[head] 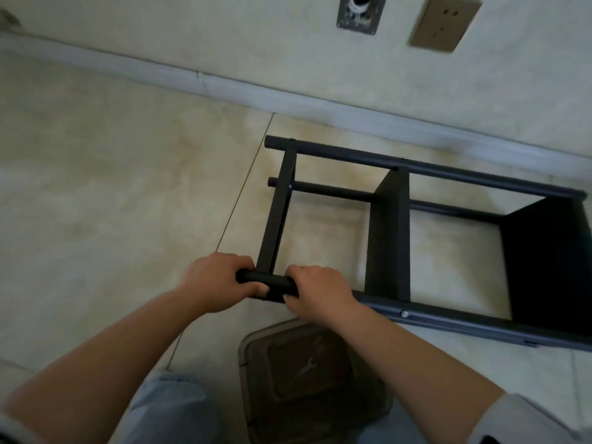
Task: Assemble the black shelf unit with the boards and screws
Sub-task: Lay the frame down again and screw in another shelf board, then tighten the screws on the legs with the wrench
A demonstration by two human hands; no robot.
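The black shelf unit (387, 238) lies on its side on the tiled floor, near the wall. Several black boards are fixed between its round black tubes: a thin one at the left (277, 206), one in the middle (389, 238) and one at the right (544, 261). My left hand (214, 283) grips the left end of the near tube (464, 322). Just to the right of the thin board, my right hand (317, 291) grips the same tube. A silver screw head (404, 313) shows on that tube below the middle board.
A brown plastic tray (256, 395) sits on the floor below my hands, with a small silver wrench (307, 366) in it. A white baseboard (288, 100) runs along the wall behind the unit. A wall socket (443, 22) and a metal plate (360, 12) are higher up.
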